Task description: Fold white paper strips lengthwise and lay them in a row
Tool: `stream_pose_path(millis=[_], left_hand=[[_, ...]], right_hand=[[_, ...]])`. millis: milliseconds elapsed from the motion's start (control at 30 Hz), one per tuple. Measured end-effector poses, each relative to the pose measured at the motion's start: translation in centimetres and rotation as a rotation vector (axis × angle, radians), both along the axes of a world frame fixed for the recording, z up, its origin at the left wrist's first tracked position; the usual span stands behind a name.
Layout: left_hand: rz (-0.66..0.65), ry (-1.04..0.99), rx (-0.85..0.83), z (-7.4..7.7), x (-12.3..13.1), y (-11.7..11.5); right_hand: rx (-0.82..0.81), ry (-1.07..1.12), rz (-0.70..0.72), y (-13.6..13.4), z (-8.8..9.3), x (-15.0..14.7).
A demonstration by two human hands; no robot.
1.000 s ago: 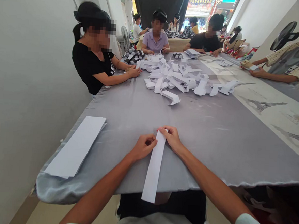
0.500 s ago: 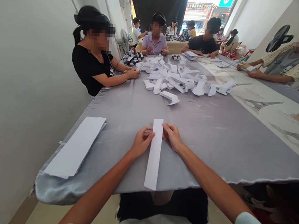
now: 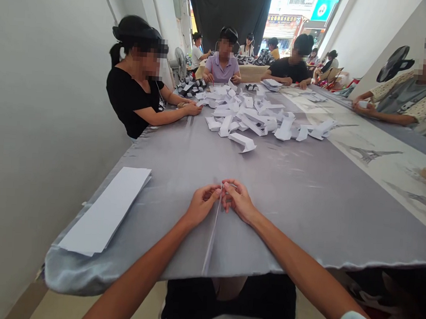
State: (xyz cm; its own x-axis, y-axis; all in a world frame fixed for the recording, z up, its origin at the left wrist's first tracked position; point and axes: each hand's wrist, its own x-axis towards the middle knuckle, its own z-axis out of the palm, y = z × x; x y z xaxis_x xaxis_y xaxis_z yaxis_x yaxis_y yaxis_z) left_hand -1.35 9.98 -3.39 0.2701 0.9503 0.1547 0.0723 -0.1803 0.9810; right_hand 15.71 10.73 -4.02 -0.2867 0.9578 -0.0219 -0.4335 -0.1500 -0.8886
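Note:
A white paper strip [image 3: 212, 237] stands nearly edge-on to me, so only a thin line of it shows, running from my fingers down to the table's near edge. My left hand [image 3: 203, 202] pinches its far end from the left, thumb on top. From the right, my right hand [image 3: 237, 199] grips the same end between thumb and index finger; its other fingers are curled loosely below. To the left of my hands lies a stack of flat white paper sheets [image 3: 105, 210], slightly fanned out.
A heap of folded white paper pieces [image 3: 252, 116] covers the table's middle. Black-and-white pieces [image 3: 191, 87] lie behind it. A person in black [image 3: 129, 100] sits at the left edge; other people sit around the grey tablecloth [image 3: 287, 194]. A wall [image 3: 48, 119] borders the left.
The paper strip has turned from showing its broad face to nearly edge-on. My right hand has moved slightly left, closer to my left hand. The camera view has tilted a little.

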Motion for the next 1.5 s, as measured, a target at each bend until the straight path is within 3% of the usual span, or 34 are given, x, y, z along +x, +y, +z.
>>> stream_pose_path(millis=[500,1000,1267,1500], left_hand=[[-0.106,-0.059,-0.055,0.2,-0.3,-0.2],[-0.109,-0.079,-0.042,0.8,0.1,-0.7],[-0.084,-0.046,-0.03,0.2,0.0,-0.8],[-0.084,-0.126,-0.104,1.0,0.1,-1.6]], right_hand=[[0.03,-0.054,-0.076,-0.3,0.0,-0.5],[0.022,-0.055,-0.051,-0.2,0.0,-0.4],[0.02,-0.014,-0.042,-0.2,-0.3,-0.2],[0.01,-0.014,-0.027,-0.2,-0.6,-0.1]])
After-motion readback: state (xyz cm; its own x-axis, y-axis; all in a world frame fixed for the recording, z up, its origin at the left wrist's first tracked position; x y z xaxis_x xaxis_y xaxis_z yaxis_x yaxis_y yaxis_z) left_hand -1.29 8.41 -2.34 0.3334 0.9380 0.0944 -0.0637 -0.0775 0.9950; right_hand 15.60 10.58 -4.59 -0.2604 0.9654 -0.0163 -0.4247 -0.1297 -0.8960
